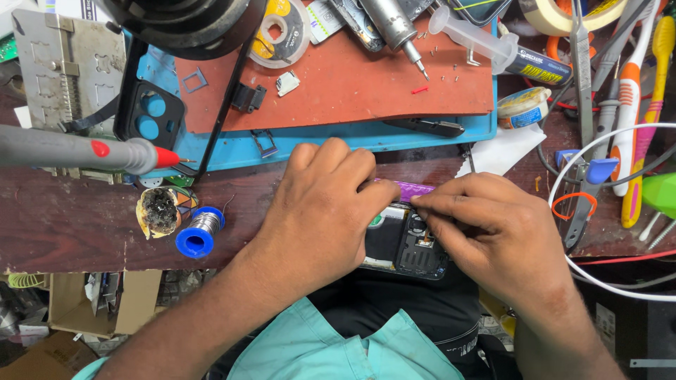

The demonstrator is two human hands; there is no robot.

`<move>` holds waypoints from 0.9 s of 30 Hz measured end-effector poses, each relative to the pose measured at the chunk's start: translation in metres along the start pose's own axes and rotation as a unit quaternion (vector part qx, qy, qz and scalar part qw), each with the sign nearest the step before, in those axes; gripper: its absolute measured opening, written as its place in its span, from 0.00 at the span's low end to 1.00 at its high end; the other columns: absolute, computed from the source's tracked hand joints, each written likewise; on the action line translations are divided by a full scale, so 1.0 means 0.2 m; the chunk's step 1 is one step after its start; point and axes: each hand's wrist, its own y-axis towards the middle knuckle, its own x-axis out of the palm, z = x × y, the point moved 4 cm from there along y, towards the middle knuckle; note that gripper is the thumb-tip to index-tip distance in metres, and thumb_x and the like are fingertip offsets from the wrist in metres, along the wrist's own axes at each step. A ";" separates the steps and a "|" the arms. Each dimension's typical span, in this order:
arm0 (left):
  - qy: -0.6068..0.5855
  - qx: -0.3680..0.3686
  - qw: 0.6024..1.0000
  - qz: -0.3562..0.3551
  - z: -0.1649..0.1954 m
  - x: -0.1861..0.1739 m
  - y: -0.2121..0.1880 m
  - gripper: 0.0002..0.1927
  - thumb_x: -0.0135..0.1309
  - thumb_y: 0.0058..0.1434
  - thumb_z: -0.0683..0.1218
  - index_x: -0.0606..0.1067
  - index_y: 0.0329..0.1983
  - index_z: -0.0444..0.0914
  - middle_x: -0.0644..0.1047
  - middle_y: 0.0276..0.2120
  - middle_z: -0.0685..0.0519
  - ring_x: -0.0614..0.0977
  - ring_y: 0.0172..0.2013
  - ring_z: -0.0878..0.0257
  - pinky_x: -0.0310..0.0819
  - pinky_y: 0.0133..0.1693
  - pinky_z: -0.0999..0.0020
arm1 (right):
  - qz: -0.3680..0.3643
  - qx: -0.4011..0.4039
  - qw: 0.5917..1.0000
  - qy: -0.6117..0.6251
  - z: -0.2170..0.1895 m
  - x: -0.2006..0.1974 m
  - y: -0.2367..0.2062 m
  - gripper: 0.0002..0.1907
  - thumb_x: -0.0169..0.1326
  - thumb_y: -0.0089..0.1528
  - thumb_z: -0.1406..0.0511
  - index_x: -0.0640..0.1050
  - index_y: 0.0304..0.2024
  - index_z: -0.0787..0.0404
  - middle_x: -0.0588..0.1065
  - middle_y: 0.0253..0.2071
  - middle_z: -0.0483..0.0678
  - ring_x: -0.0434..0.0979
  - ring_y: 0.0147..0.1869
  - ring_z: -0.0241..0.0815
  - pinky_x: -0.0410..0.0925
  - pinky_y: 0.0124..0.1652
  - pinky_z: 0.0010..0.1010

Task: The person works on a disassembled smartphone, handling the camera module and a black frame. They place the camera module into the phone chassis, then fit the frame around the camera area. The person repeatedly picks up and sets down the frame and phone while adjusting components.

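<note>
We see our left hand (320, 204) curled down over an opened phone (403, 243) at the near edge of the wooden bench (63, 225), its fingers closed and pressing on the phone's upper end, while our right hand (493, 232) reaches in from the other side with thumb and forefinger pinched together on a small spot near the purple strip (412, 188) along the phone's top edge; what the pinch holds is too small for us to tell. The phone lies directly under and between both sets of fingers, its dark insides showing below the right fingertips. Beyond the right fingers, a white paper scrap (503, 149) lies near, and farther up sits a small round tin (522, 107) with a yellow and blue label, its contents hidden. Above that lies a clear syringe (486, 43) with a dark, yellow-lettered label. Beyond the left knuckles spread a red mat (338, 84) on a blue mat (232, 151), with a roll of tape (282, 32) bearing a yellow label well up. Well off to the left of the left hand stand a blue spool of solder wire (198, 232) and a torn foil cup (162, 210) filled with black residue.
</note>
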 end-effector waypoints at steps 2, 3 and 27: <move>-0.011 -0.005 1.000 0.009 0.00 0.01 -0.01 0.09 0.57 0.53 0.40 0.79 0.38 0.41 0.72 0.37 0.52 0.72 0.43 0.53 0.60 0.46 0.55 | 0.006 -0.002 1.000 0.002 0.00 0.00 0.00 0.12 0.64 0.55 0.72 0.84 0.42 0.59 0.80 0.35 0.46 0.82 0.39 0.40 0.74 0.39 0.29; -0.016 -0.007 1.000 0.013 0.00 0.01 -0.01 0.09 0.57 0.53 0.40 0.79 0.38 0.41 0.72 0.37 0.52 0.72 0.43 0.53 0.60 0.46 0.55 | 0.007 0.009 1.000 0.005 0.00 0.00 0.00 0.12 0.64 0.55 0.71 0.84 0.42 0.59 0.80 0.35 0.47 0.82 0.38 0.40 0.74 0.38 0.28; -0.037 -0.003 0.999 0.033 -0.03 0.04 -0.03 0.08 0.57 0.51 0.39 0.77 0.35 0.40 0.71 0.35 0.52 0.72 0.42 0.53 0.59 0.47 0.56 | 0.036 -0.026 0.997 -0.058 -0.04 -0.01 -0.01 0.13 0.64 0.56 0.71 0.83 0.44 0.61 0.80 0.37 0.49 0.81 0.41 0.44 0.73 0.41 0.32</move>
